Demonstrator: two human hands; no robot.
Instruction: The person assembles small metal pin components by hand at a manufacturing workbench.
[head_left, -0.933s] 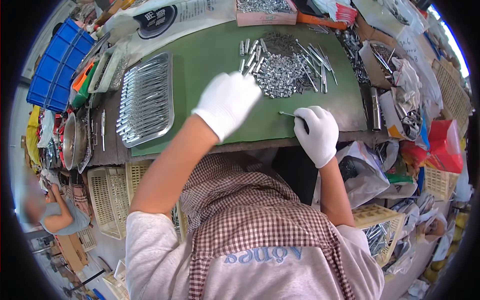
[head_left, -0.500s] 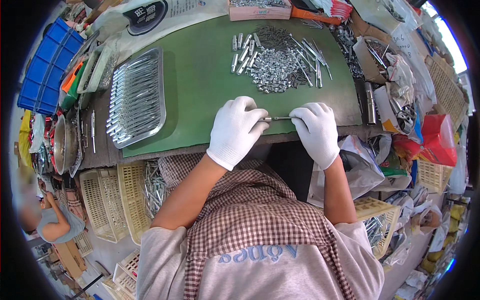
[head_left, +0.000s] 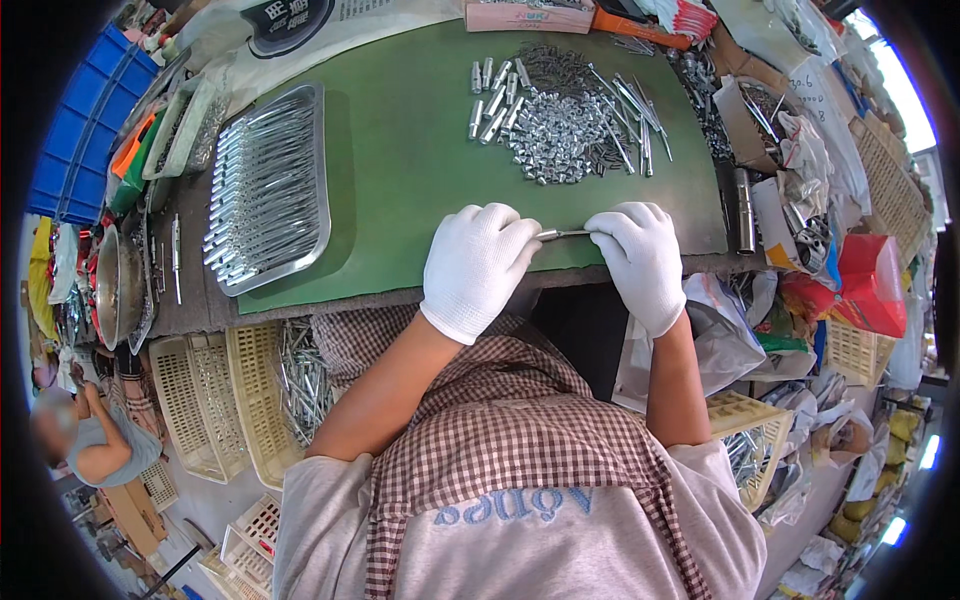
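Note:
A thin metal rod with a thicker sleeve at its left end (head_left: 553, 234) spans the gap between my hands, over the front of the green mat (head_left: 400, 130). My white-gloved left hand (head_left: 475, 268) pinches the sleeve end. The thin right end is between the fingertips of my right hand (head_left: 642, 262), gloved in white too. Beyond my hands lies a pile of small silver metal collars (head_left: 560, 138). Several short metal tubes (head_left: 493, 117) lie to its left, dark thin pins (head_left: 555, 68) behind it, and long metal rods (head_left: 640, 115) to its right.
At the left a metal tray (head_left: 322, 215) holds rows of long rods. A pink box (head_left: 528, 17) and an orange tray (head_left: 640, 30) stand at the back. Boxes and bags crowd the right side. Cream plastic baskets (head_left: 200, 405) stand below the table; another person (head_left: 105, 445) sits far left.
Both hands still hold the rod and have barely moved. The rod is slightly more tilted. The whole view has shifted a little.

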